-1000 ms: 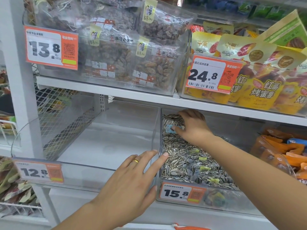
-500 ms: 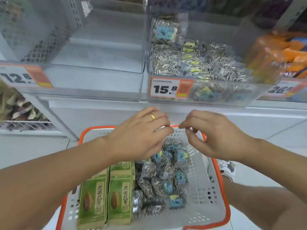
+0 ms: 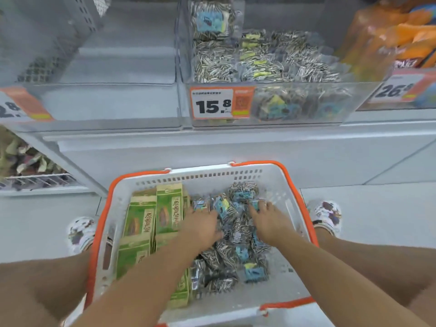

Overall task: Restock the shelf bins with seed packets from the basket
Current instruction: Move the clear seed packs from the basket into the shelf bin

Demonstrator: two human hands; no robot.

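A white basket with an orange rim (image 3: 292,185) stands on the floor between my feet. Its middle holds a pile of clear sunflower seed packets with blue labels (image 3: 238,251). My left hand (image 3: 203,226) lies on the left part of the pile, fingers stretched toward a packet. My right hand (image 3: 265,218) rests on the right part, its fingertips over a blue-labelled packet; blur hides whether they grip it. Above, the clear shelf bin tagged 15.8 (image 3: 306,107) holds several of the same seed packets.
Green cartons (image 3: 141,220) fill the basket's left side. Left of the seed bin is a clear bin with nothing in it (image 3: 106,102). Orange snack bags (image 3: 401,38) sit in the bin at the right. A wire rack of goods (image 3: 28,161) is at lower left.
One second ago my right hand was in the seed bin and my left on its edge. Both hands have since dropped, first above the basket, now onto the packet pile.
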